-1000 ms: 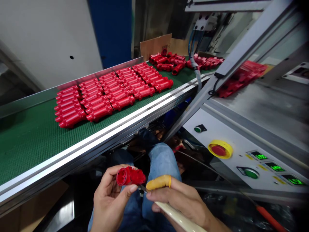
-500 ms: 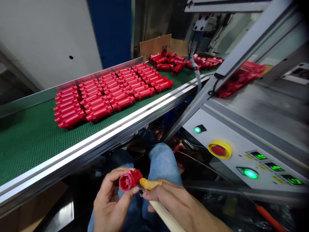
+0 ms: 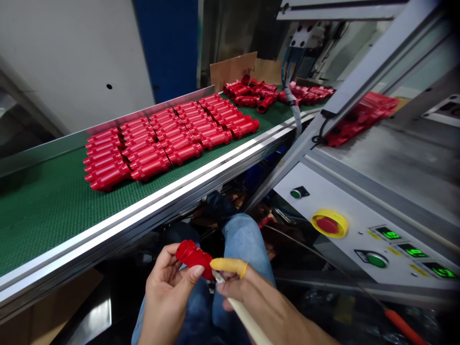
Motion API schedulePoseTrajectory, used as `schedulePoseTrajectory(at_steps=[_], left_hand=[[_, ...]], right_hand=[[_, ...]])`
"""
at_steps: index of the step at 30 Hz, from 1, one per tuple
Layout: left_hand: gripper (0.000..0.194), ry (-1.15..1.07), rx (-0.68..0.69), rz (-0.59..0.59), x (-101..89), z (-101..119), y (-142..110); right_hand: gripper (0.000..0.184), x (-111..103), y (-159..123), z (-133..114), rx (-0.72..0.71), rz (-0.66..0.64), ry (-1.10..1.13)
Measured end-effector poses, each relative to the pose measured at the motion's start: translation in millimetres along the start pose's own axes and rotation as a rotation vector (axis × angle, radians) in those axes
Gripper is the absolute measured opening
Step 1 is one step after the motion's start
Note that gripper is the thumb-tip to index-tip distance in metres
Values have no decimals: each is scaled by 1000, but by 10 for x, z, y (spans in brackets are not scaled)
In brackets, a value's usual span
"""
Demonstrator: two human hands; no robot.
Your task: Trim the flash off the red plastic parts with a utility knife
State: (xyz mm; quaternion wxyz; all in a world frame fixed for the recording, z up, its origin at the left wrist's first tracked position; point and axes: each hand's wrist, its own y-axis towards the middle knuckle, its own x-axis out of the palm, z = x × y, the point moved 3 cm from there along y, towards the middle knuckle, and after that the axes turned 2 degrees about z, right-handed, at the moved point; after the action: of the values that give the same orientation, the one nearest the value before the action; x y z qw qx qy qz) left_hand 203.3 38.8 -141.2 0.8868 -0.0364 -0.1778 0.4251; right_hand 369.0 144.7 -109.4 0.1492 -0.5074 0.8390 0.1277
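My left hand (image 3: 170, 282) is closed around a red plastic tubular part (image 3: 190, 254) above my lap, its open round end tilted up and to the left. My right hand (image 3: 244, 287) grips a knife (image 3: 244, 318) with a long cream handle. Its short metal blade is at the right end of the red part; whether it touches is hard to see. A yellow finger cot (image 3: 228, 265) covers my right index finger, whose tip meets the part. Fingers of both hands are partly hidden.
Rows of similar red parts (image 3: 179, 134) lie on a green conveyor belt (image 3: 46, 206), with a loose pile (image 3: 251, 91) farther back. At right stands a machine with a control panel (image 3: 305, 211), a yellow-and-red stop button (image 3: 329, 224) and green displays. An orange-handled tool (image 3: 404, 326) is low right.
The red part has turned in my left hand, its open end now facing more upward and left. The two lit green buttons on the panel have gone dark. The view has shifted slightly.
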Motion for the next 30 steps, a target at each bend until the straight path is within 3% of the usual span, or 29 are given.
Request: schedulePoseTrajectory(at_steps=[3, 6, 10, 15, 19, 22, 26, 30], left_hand=[[35, 1, 5, 0, -10, 11, -20], [35, -20, 9, -8, -23, 6, -32], [34, -77, 4, -13, -3, 32, -59], [33, -216, -46, -52, 79, 98, -91], [37, -392, -336, -232, 135, 74, -103], [37, -459, -485, -288, 119, 55, -108], [37, -472, -510, -342, 94, 42, -96], [37, -487, -462, -329, 77, 37, -77]], right_hand=[[24, 14, -15, 30, -65, 114, 63], [8, -13, 33, 6, 34, 223, 327], [10, -110, 91, -9, 184, 198, 703], [10, -215, 103, 33, 273, 229, 942], [9, -189, 132, 40, 344, 258, 1021], [12, -161, 151, 51, 360, 257, 1025], [16, -175, 153, 89, 366, 290, 982], [17, -309, 124, 122, 321, 431, 863]])
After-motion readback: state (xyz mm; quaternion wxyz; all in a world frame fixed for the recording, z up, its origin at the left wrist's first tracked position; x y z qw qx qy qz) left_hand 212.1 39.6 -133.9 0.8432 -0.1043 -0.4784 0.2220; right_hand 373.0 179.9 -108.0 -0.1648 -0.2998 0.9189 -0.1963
